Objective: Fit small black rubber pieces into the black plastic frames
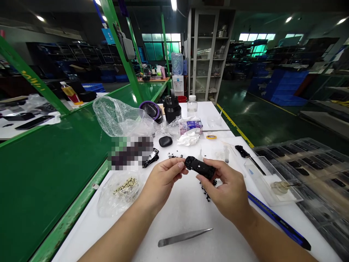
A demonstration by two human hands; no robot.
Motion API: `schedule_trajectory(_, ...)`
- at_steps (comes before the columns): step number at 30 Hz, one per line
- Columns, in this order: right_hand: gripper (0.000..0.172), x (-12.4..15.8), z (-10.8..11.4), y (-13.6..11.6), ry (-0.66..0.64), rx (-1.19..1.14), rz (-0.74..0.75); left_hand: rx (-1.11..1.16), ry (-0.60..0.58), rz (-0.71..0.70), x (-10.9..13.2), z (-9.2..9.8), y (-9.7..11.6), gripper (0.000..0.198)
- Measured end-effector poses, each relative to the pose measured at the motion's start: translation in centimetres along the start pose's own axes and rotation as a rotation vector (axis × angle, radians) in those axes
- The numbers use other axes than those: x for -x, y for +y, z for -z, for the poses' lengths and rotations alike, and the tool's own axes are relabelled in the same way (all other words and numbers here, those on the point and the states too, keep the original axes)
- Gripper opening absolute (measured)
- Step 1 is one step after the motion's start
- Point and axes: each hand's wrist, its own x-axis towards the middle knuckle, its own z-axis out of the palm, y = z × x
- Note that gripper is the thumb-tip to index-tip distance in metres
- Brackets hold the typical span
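Observation:
A small black plastic housing (200,167) is held up over the white table between my two hands. My right hand (226,185) grips its right end with thumb and fingers. At its left end, my left hand (167,178) pinches with thumb and forefinger, touching the edge. Below and behind the housing lie tiny black parts (206,193) in loose piles. Metal tweezers (185,237) rest on the table nearer to me, pointing right. Left of my left hand is a clear bag (127,189) with many small gold-and-white pieces. Another black part (151,158) lies behind it.
To the right are a screwdriver (251,160), a clear tray (272,182) holding a small bottle, and a blue-and-black cutter knife (280,220). Farther back stand a tissue box (191,125), a black flask (172,109) and yellow tape (211,137). A green conveyor belt (68,149) runs along the left.

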Motion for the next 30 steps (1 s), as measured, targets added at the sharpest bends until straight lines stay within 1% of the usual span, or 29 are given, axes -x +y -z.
schedule_trajectory(10,0.034,0.1,0.0,-0.4,0.014,0.058,0.082,-0.101,0.068,-0.056,0.0,0.0,-0.3,0.017)
schedule_trajectory(13,0.034,0.1,0.0,-0.4,0.01,0.048,0.091,-0.09,0.067,-0.057,-0.1,-0.1,-0.3,0.015)
schedule_trajectory(18,0.033,0.2,0.2,-0.5,-0.016,0.0,0.038,0.049,0.002,-0.007,-0.1,-0.1,-0.2,0.018)
schedule_trajectory(21,0.034,0.4,0.2,-0.4,-0.034,-0.045,-0.019,0.075,-0.036,0.025,-0.1,0.0,0.1,0.022)
schedule_trajectory(24,0.034,0.2,-0.3,-0.2,-0.082,-0.097,-0.082,0.087,-0.028,0.037,-0.1,0.0,0.3,0.022)
schedule_trajectory(26,0.039,-0.2,-0.3,-0.5,-0.144,-0.075,-0.086,0.105,0.009,0.055,-0.1,0.0,0.4,0.023)
schedule_trajectory(28,0.055,-0.6,0.5,-1.4,-0.171,0.011,-0.037,0.113,0.031,0.085,-0.2,0.0,0.4,0.024)
schedule_trajectory(29,0.062,-0.6,1.5,-2.0,-0.148,0.063,0.0,0.108,0.033,0.103,-0.2,0.1,0.5,0.024)
schedule_trajectory(30,0.064,-0.3,2.9,-2.6,-0.083,0.113,0.027,0.097,0.032,0.122,-0.2,0.1,0.5,0.024)
